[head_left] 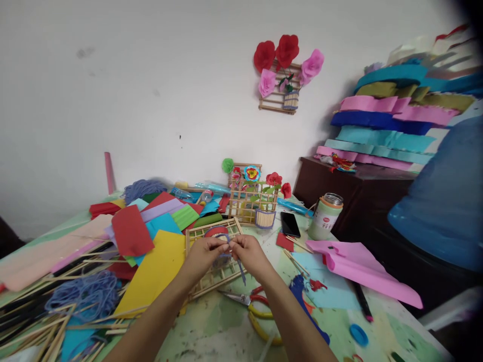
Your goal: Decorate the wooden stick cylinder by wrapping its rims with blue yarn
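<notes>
Grip: the left hand [206,252] and right hand [249,254] met fingertip to fingertip, each pinched on a purple-blue yarn strand [242,274] whose loose end hung below the right fingers. The paired pinch probably steadied the strand; whether it was fastened anywhere could not be told. Beneath lay a stick lattice [211,287], tilted toward the wearer's view, partly covered by the hands, as was a red rounded item [216,231]. Nearer, on the counter [204,332], were scissors [241,299], blades leftward and likely within reach, their handles crowded by a yellow-handled tool [260,332] and the right forearm. A yellow sheet [158,266] and yarn tangle [85,294] crowded the left; a phone [290,224], jar [326,218] and pink sheet [366,271] occupied the right. Flowered lattices [253,201] stood behind, limiting space beyond.
</notes>
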A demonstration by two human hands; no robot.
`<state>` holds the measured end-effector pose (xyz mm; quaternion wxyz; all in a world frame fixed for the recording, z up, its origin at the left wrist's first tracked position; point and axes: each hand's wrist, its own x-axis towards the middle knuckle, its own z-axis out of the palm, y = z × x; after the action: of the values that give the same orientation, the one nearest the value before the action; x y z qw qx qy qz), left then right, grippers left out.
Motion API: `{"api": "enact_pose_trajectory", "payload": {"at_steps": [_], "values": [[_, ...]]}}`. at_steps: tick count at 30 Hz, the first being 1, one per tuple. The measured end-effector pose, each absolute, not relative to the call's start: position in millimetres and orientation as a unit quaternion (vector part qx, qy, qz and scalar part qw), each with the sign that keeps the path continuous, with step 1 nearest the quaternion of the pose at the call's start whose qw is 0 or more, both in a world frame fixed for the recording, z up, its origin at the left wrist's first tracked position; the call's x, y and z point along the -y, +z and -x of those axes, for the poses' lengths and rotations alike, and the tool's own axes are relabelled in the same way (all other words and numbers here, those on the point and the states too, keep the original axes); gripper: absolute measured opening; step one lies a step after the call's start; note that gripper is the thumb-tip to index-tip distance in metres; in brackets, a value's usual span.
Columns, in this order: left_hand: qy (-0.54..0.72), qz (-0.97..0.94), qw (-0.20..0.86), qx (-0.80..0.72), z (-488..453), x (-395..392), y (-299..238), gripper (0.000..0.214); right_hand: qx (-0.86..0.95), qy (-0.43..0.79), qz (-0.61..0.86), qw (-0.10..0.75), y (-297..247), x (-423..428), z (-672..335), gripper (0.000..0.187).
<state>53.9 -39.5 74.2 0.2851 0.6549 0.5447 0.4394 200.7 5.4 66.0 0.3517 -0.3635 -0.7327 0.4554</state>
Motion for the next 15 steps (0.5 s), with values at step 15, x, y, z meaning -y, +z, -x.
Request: {"api": "enact_pose_trajectory", "payload": {"at_steps": [15], "values": [[0.612, -0.434, 0.359, -0.555, -58.2, 38.8, 69.7, 0.019, 0.857, 0.070, 0.458, 0.227, 88.5, 31.1, -195.6, 0.020]]}}
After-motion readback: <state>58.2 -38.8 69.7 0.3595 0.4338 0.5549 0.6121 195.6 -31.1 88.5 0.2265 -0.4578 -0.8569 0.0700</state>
